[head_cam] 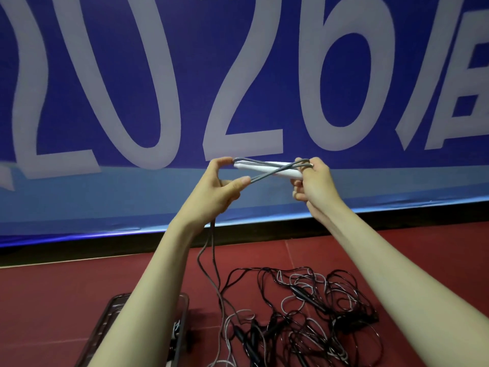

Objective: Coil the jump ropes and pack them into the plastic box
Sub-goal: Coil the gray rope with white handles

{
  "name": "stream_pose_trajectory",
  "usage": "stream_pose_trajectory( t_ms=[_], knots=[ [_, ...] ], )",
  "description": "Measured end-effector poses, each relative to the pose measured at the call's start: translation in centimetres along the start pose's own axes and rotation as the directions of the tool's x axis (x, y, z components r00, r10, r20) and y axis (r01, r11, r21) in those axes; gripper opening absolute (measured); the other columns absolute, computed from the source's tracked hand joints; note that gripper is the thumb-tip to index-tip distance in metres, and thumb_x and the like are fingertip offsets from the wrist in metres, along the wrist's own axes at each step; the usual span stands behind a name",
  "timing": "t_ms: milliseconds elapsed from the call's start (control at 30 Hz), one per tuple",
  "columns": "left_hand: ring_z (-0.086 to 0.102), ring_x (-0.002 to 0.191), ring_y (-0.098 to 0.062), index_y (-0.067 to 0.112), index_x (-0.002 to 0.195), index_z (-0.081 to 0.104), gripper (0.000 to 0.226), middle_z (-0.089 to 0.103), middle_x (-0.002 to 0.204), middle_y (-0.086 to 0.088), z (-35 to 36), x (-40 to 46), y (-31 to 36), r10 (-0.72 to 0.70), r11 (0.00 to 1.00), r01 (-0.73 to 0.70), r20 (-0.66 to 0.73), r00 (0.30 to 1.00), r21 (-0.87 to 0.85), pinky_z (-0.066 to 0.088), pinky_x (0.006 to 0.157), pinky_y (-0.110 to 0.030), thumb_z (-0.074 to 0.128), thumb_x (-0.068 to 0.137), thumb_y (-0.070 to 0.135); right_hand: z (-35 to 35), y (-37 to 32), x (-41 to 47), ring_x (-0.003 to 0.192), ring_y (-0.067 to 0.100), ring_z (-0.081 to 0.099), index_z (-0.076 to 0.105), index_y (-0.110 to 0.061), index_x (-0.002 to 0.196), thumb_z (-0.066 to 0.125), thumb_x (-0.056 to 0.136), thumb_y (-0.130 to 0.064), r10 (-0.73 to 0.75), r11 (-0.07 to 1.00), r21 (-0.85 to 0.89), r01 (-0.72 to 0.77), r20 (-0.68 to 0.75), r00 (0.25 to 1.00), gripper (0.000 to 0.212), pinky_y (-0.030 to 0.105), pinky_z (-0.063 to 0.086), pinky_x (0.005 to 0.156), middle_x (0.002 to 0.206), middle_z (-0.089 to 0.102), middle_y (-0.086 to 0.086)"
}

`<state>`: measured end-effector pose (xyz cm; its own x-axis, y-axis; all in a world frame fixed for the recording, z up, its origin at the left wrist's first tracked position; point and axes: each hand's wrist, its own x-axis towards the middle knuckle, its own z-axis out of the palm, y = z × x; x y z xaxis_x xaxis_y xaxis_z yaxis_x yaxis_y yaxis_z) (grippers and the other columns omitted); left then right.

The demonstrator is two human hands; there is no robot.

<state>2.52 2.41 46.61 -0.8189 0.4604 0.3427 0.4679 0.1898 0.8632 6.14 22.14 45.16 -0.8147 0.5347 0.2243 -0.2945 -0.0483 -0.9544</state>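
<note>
- Step in hand: a grey jump rope (267, 170) is being wound in crossing turns round its white handles (267, 169), which are held level and raised in front of a blue banner (238, 75).
- The left hand (219, 186) is seen with thumb and forefinger pinched on the rope at one end of the handles; the right hand (312, 181) is curled round the other end, a loop passing over its fingers.
- The free tail (211, 260) hangs from the left hand down to the red floor (53, 300).
- Next move, as judged: the tail is to be drawn up and further turns laid on, with tension kept.
- The plastic box (182, 308) lies low on the left, partly hidden by the left forearm.
- Hindrance: the tail runs into a tangled pile of ropes (304, 313) beside the box and may snag there.
</note>
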Motion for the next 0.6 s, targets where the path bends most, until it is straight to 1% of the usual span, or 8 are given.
stream_pose_trajectory(
  t_ms=[100, 167, 233, 300, 367, 400, 500, 600],
  knots=[
    [0.033, 0.052, -0.01, 0.025, 0.125, 0.036, 0.039, 0.042, 0.062, 0.0, 0.6, -0.1, 0.2, -0.01, 0.997, 0.011, 0.006, 1.0, -0.075, 0.031, 0.052, -0.02, 0.059, 0.094, 0.032, 0.0, -0.8, -0.2, 0.041, 0.005, 0.031, 0.046, -0.012, 0.091, 0.039, 0.104, -0.012, 0.056, 0.981, 0.185, -0.061, 0.031, 0.998, 0.015, 0.018, 0.021, 0.036, 0.065, 0.042, 0.004],
    [0.036, 0.052, -0.008, 0.021, 0.115, 0.044, 0.029, 0.045, 0.062, 0.003, 0.8, -0.1, 0.0, -0.011, 0.998, 0.013, 0.028, 1.0, -0.055, 0.033, 0.053, -0.02, 0.061, 0.093, 0.031, -0.1, -1.3, -0.1, 0.042, 0.006, 0.031, 0.045, -0.011, 0.093, 0.042, 0.104, -0.013, 0.054, 0.974, 0.217, -0.063, 0.046, 0.998, 0.011, 0.018, 0.022, 0.037, 0.066, 0.045, 0.003],
    [0.037, 0.053, -0.005, 0.015, 0.096, 0.059, 0.016, 0.048, 0.061, 0.007, 0.6, -0.1, 0.2, 0.05, 0.998, -0.049, -0.01, 0.999, 0.041, 0.033, 0.054, -0.019, 0.062, 0.092, 0.03, -0.7, -1.4, 0.1, 0.045, 0.006, 0.034, 0.044, -0.012, 0.09, 0.044, 0.103, -0.015, 0.012, 0.997, 0.082, -0.015, 0.047, 0.999, 0.013, 0.018, 0.024, 0.037, 0.07, 0.047, 0.003],
    [0.035, 0.055, -0.007, 0.011, 0.083, 0.067, 0.018, 0.049, 0.061, 0.004, 0.0, 0.0, 0.6, 0.148, 0.983, -0.138, -0.08, 0.986, 0.12, 0.031, 0.053, -0.019, 0.064, 0.091, 0.026, -1.4, -1.2, 0.3, 0.048, 0.006, 0.038, 0.041, -0.015, 0.085, 0.044, 0.102, -0.012, -0.061, 0.982, -0.171, 0.074, 0.082, 0.995, 0.017, 0.018, 0.027, 0.038, 0.075, 0.051, 0.0],
    [0.038, 0.058, -0.008, 0.01, 0.08, 0.07, 0.018, 0.051, 0.064, -0.01, -0.9, 0.0, 1.1, 0.22, 0.97, -0.198, -0.17, 0.96, 0.137, 0.032, 0.053, -0.019, 0.064, 0.091, 0.024, -2.0, -1.1, 0.2, 0.053, 0.009, 0.04, 0.04, -0.016, 0.084, 0.047, 0.1, -0.012, -0.083, 0.918, -0.362, 0.163, 0.227, 0.97, 0.017, 0.019, 0.028, 0.04, 0.073, 0.051, 0.003],
    [0.041, 0.06, -0.007, 0.011, 0.079, 0.07, 0.018, 0.055, 0.065, -0.011, -1.3, 0.1, 1.1, 0.244, 0.965, -0.216, -0.213, 0.946, 0.148, 0.033, 0.055, -0.019, 0.065, 0.091, 0.023, -2.3, -1.2, 0.0, 0.054, 0.011, 0.039, 0.04, -0.015, 0.084, 0.05, 0.1, -0.015, -0.061, 0.901, -0.389, 0.193, 0.327, 0.943, 0.018, 0.02, 0.028, 0.041, 0.07, 0.049, 0.004],
    [0.044, 0.057, -0.001, 0.014, 0.077, 0.071, 0.021, 0.055, 0.057, 0.012, -1.8, 0.3, -0.2, 0.202, 0.975, -0.159, -0.326, 0.924, 0.155, 0.035, 0.054, -0.012, 0.064, 0.091, 0.027, -2.5, -2.1, -0.7, 0.054, 0.013, 0.032, 0.039, -0.015, 0.084, 0.054, 0.099, -0.022, 0.02, 0.928, -0.317, 0.196, 0.567, 0.823, 0.023, 0.023, 0.024, 0.045, 0.065, 0.04, 0.005],
    [0.044, 0.054, -0.004, 0.017, 0.075, 0.072, 0.023, 0.054, 0.057, 0.009, -1.5, 0.5, -2.4, 0.111, 0.983, -0.053, -0.342, 0.933, 0.173, 0.036, 0.054, -0.019, 0.062, 0.092, 0.029, -2.3, -2.8, -1.1, 0.052, 0.01, 0.03, 0.04, -0.014, 0.083, 0.052, 0.1, -0.022, 0.011, 0.966, -0.206, 0.16, 0.644, 0.765, 0.022, 0.022, 0.023, 0.047, 0.062, 0.039, 0.0]
  ],
)
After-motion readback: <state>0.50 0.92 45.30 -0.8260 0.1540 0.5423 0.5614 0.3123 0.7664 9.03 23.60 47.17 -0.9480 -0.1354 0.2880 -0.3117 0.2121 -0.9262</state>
